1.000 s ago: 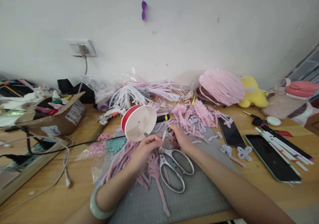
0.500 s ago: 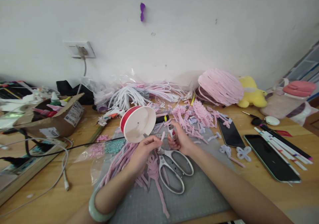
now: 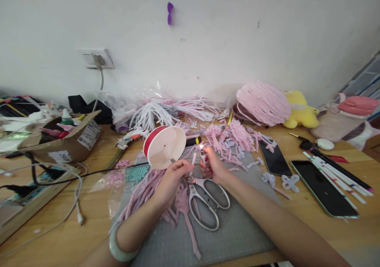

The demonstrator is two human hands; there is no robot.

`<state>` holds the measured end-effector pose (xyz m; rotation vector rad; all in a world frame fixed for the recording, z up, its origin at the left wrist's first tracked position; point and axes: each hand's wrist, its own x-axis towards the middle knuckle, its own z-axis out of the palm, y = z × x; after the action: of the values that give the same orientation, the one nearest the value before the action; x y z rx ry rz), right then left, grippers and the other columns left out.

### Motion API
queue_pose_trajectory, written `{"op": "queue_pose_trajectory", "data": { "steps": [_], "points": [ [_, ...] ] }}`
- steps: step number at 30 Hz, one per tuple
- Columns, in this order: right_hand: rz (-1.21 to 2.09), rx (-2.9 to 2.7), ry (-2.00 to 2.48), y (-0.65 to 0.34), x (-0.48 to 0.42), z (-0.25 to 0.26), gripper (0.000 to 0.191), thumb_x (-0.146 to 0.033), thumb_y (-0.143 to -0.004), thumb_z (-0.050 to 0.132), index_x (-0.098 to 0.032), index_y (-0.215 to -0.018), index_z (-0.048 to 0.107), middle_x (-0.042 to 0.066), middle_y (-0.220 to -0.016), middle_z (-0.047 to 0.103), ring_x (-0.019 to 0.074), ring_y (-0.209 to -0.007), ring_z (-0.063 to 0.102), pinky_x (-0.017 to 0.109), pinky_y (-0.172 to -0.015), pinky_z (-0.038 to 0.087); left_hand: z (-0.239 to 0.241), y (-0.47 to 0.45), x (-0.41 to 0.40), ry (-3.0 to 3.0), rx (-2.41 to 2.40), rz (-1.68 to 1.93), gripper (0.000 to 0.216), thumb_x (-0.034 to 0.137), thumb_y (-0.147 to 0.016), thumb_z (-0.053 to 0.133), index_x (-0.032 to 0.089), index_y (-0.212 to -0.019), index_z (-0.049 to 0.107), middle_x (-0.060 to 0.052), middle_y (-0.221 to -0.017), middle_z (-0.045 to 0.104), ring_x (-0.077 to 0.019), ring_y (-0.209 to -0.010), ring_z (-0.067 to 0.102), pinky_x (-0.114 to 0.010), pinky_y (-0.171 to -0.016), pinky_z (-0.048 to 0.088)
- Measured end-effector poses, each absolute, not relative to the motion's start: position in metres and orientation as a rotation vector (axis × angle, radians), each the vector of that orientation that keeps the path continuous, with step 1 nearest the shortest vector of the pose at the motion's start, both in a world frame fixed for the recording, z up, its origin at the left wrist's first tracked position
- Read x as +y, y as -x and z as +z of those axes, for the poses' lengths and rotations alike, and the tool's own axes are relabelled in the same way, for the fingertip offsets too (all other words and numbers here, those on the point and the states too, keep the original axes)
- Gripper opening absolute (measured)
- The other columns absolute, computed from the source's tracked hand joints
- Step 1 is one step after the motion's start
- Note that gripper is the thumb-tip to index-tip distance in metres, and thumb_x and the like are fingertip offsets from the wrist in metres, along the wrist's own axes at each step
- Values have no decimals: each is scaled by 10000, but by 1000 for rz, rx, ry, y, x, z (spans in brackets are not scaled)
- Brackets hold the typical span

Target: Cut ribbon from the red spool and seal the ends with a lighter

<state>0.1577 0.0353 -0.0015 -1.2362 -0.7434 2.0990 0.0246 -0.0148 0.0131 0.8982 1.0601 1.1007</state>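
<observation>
My left hand (image 3: 175, 176) pinches a short pale pink strip (image 3: 194, 157) whose tip stands up; I cannot tell if it is ribbon or pipe cleaner. Close by on the right, my right hand (image 3: 215, 166) grips a lighter (image 3: 204, 156) with a small flame burning at its top. The flame is near the strip's tip but apart from it. Under my hands, scissors (image 3: 204, 205) with white handles lie on the grey cutting mat (image 3: 237, 227). A pink pipe-cleaner piece (image 3: 184, 203) with a long stem lies beside them. A red-edged ribbon spool (image 3: 166, 148) leans just behind my left hand.
Pink pipe-cleaner pieces (image 3: 240, 134) are heaped behind my hands. Two phones (image 3: 322, 188) and several white sticks (image 3: 338, 174) lie at the right. On the left are a cardboard box (image 3: 62, 144), bagged beads (image 3: 136, 174), cables and a power strip (image 3: 38, 195).
The lighter has been lit; a flame now shows at its top. Both hands have stayed nearly in place, with the pink strip slightly shifted to the right.
</observation>
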Motion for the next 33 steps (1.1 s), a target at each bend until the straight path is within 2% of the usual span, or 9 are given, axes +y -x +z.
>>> {"op": "queue_pose_trajectory", "data": {
  "steps": [8, 14, 20, 33],
  "points": [
    [2065, -842, 1201, -156, 34, -5, 501, -523, -754, 298, -172, -399, 337, -59, -293, 250, 25, -269, 151, 140, -293, 78, 12, -32, -12, -869, 1104, 1107, 199, 303, -604, 618, 161, -528, 501, 46, -525, 426, -86, -518, 371, -208, -513, 300],
    [2001, -825, 1179, -155, 31, -2, 415, -483, -757, 338, -179, -475, 368, -56, -307, 303, 38, -285, 190, 136, -293, 98, 11, -32, -11, -868, 1121, 1106, 203, 320, -597, 617, 162, -541, 503, 39, -535, 449, -92, -522, 385, -216, -523, 314],
    [1987, -831, 1195, -154, 30, -2, 409, -486, -751, 358, -179, -481, 366, -56, -313, 308, 38, -292, 192, 139, -297, 104, 10, -31, -10, -881, 1147, 1106, 197, 328, -596, 620, 159, -561, 527, 31, -552, 474, -94, -528, 391, -220, -526, 316],
    [1976, -869, 1203, -153, 31, -3, 448, -500, -749, 362, -170, -447, 367, -55, -325, 308, 30, -288, 190, 148, -298, 103, 12, -32, -13, -835, 1113, 1100, 208, 316, -611, 621, 161, -550, 496, 49, -525, 421, -84, -513, 365, -209, -516, 303]
  ]
}}
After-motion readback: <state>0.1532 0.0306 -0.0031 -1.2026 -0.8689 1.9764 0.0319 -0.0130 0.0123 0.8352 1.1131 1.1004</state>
